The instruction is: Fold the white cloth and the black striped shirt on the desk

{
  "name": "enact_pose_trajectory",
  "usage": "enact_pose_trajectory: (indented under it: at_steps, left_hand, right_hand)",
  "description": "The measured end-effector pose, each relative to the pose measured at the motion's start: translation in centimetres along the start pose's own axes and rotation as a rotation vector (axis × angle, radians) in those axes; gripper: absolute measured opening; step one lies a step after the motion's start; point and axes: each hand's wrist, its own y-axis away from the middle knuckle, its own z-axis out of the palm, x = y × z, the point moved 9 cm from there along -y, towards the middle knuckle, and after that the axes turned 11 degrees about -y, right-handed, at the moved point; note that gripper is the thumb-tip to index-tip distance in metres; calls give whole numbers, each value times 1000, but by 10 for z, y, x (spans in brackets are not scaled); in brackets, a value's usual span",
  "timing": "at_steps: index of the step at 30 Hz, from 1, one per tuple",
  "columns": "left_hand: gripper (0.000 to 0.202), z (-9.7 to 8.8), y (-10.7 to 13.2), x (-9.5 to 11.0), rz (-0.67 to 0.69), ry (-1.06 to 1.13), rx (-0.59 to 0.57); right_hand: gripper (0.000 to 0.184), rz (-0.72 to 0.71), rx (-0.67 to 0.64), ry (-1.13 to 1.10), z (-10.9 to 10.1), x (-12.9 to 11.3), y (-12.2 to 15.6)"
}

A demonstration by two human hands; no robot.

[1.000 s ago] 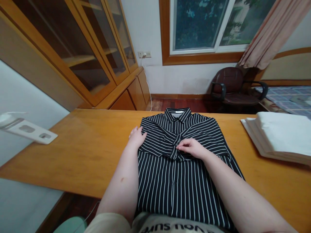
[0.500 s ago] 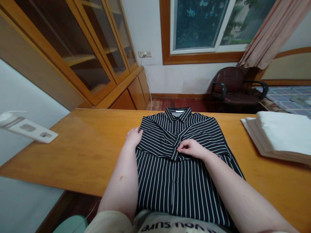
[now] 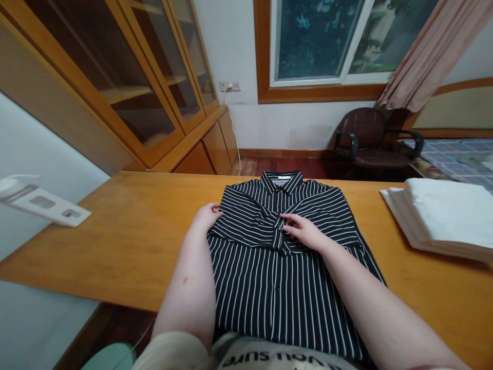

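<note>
With left hand [image 3: 208, 216], touches the side edge of the striped shirt [image 3: 287, 272]; cannot tell whether pinching it. With right hand [image 3: 304, 230], loosely spread, touches the crossed sleeves [image 3: 250, 222].

The shirt [image 3: 285, 293] lies on the table [image 3: 134, 231] in front of me, its collar [image 3: 291, 184] at the far end. My left hand [image 3: 207, 217] is at the shirt's left edge, my right hand [image 3: 304, 232] over its middle, where the sleeves [image 3: 246, 221] meet. Right of the shirt, also on the table, is a stack [image 3: 450, 210]. Beyond the shirt stand a cabinet [image 3: 181, 141], to its left, and a chair [image 3: 362, 136], to its right.
</note>
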Motion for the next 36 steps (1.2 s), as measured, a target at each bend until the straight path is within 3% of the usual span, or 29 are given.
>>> enact_pose_trajectory:
  at_steps: [4, 9, 17, 22, 30, 36]
  left_hand:
    - [42, -1, 0, 1, 2, 0, 0]
    - [34, -6, 2, 2, -19, 9, 41]
    - [26, -10, 0, -5, -66, 22, 60]
    - [21, -4, 9, -16, -93, 74, -19]
    - [12, 11, 21, -26, -114, 234, -212]
    - [17, 14, 15, -31, -132, 234, -193]
  right_hand:
    - [31, -36, -12, 22, 0, -6, 1]
    - [33, -163, -35, 3, 0, -18, 4]
    - [29, -126, -8, 211, -2, -5, -1]
    - [29, -180, -87, 99, 6, -18, 5]
    - [31, -203, -77, 6, 2, -26, 7]
    - [29, -84, -254, -128, 17, -18, 10]
